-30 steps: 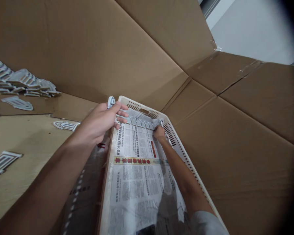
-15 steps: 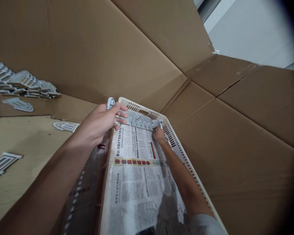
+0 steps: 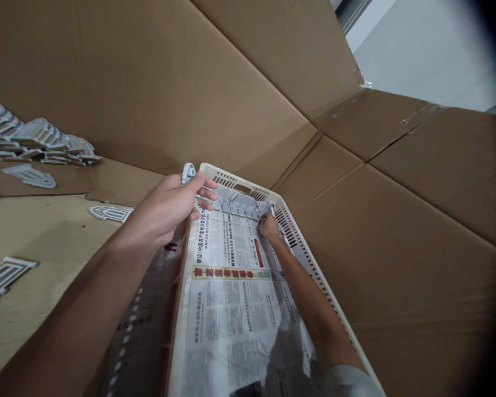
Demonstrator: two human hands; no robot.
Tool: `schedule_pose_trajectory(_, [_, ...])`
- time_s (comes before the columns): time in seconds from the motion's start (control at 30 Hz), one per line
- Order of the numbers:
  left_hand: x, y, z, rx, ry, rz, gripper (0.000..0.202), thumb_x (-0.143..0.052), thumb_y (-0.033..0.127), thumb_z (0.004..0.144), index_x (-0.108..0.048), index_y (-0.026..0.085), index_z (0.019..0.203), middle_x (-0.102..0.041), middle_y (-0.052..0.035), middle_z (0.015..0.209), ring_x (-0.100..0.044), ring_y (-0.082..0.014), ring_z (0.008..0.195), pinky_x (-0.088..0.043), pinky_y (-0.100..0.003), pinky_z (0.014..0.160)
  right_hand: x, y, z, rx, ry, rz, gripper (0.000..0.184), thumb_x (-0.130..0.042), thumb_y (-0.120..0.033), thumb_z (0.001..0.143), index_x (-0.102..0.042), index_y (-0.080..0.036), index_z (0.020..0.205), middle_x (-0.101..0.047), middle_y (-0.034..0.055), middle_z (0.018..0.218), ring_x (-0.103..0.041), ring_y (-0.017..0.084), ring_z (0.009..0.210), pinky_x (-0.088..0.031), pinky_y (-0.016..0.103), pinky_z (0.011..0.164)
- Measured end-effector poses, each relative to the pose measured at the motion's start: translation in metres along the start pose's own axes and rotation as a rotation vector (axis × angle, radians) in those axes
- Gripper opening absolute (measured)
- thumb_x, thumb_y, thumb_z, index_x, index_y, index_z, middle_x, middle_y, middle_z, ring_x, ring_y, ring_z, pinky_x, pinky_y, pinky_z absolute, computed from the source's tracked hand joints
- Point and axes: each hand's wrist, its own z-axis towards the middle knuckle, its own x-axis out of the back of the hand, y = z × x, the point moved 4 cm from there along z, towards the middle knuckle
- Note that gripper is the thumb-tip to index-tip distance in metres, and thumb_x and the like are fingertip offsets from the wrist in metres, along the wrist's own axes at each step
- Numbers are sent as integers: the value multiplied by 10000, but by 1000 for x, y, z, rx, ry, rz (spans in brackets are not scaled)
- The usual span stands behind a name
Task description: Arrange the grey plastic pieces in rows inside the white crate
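Observation:
My left hand [image 3: 173,207] is raised at the near-left rim of a white plastic basket [image 3: 298,238]. Between its thumb and palm sits a white arched frame piece [image 3: 188,173], its rounded end sticking up; the other fingers are spread loosely. Inside the basket, my right hand [image 3: 268,226] has its fingers pinched together at the right end of a row of small white arched pieces [image 3: 237,208]. What those fingertips grip is mostly hidden. Under the row lies a newspaper sheet [image 3: 221,309] that lines the basket.
On the left, several white arched frames are heaped in a pile [image 3: 37,138]. Single frames lie nearer, one a larger striped frame [image 3: 8,278] on the pale board [image 3: 66,237]. Tall cardboard walls [image 3: 397,248] rise behind and to the right of the basket.
Both hands stay almost where they were. The right fingers shift very slightly at the row's end; the left still holds its frame piece.

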Motion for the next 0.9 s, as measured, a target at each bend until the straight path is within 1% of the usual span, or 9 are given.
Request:
schedule_pose_trajectory(0.1, [0, 2, -1, 5, 0, 8, 309, -547, 352, 1044, -739, 142, 924, -735, -134, 967, -675, -143, 713, -381, -181, 459, 2, 2, -1, 37, 27, 24, 389, -559, -8, 768, -684, -176, 1096, -731, 110, 1060, -659, 260, 1053, -484, 320, 956])
schedule_pose_trajectory(0.17, [0, 2, -1, 2, 1, 15, 312, -548, 363, 1046, -740, 147, 928, -736, -127, 972, -675, -139, 719, -394, -177, 472, 2, 2, -1, 62, 34, 39, 416, -561, 3, 705, -676, -174, 1064, -707, 107, 1029, -632, 270, 1062, -483, 341, 976])
schedule_pose_trajectory(0.23, [0, 1, -1, -6, 0, 11, 311, -557, 380, 1040, -739, 155, 928, -737, -121, 972, -676, -140, 730, -409, -173, 487, 1, 1, -1, 87, 38, 60, 426, -552, -2, 669, -665, -176, 1041, -682, 103, 1003, -605, 282, 1076, -483, 373, 999])
schedule_pose_trajectory(0.33, [2, -1, 1, -18, -2, -1, 302, -564, 385, 1030, -733, 161, 918, -736, -123, 970, -677, -151, 747, -414, -178, 491, 0, -5, -1, 159, 45, 108, 486, -529, -12, 642, -648, -193, 1077, -666, 88, 1054, -570, 280, 1135, -469, 402, 1056])
schedule_pose_trajectory(0.5, [3, -5, 5, -27, -21, -19, 284, -572, 380, 1018, -724, 162, 918, -725, -132, 965, -668, -168, 772, -394, -186, 476, -3, -21, -4, 264, 26, 158, 542, -496, 7, 620, -639, -208, 1095, -673, 76, 1082, -562, 277, 1160, -466, 402, 1076])
schedule_pose_trajectory(0.6, [2, -5, 5, -48, -20, -31, 278, -573, 370, 1016, -728, 161, 920, -715, -129, 964, -644, -164, 792, -402, -182, 491, -2, -34, -9, 327, 16, 159, 619, -486, 28, 640, -623, -190, 1203, -689, 83, 1170, -543, 276, 1207, -450, 400, 1101])
schedule_pose_trajectory(0.67, [2, -3, 4, -58, -5, -42, 265, -568, 342, 1018, -727, 156, 917, -704, -128, 950, -624, -158, 774, -395, -184, 488, 0, -43, -12, 368, -1, 152, 636, -487, 37, 659, -619, -181, 1242, -706, 85, 1175, -542, 275, 1215, -450, 389, 1102])
schedule_pose_trajectory(0.77, [3, -1, 3, -30, 46, -88, 214, -573, 297, 1013, -695, 153, 912, -677, -116, 877, -595, -150, 690, -366, -200, 455, 1, -56, -15, 384, -19, 129, 624, -491, 41, 683, -620, -170, 1256, -722, 92, 1140, -552, 280, 1197, -460, 380, 1079])
schedule_pose_trajectory(0.9, [5, -1, 5, -13, 85, -135, 116, -594, 211, 973, -603, 159, 869, -649, -100, 813, -562, -138, 620, -352, -207, 434, 0, -65, -15, 362, -21, 83, 622, -525, 19, 720, -598, -178, 1305, -709, 108, 1173, -538, 295, 1225, -450, 391, 1071])
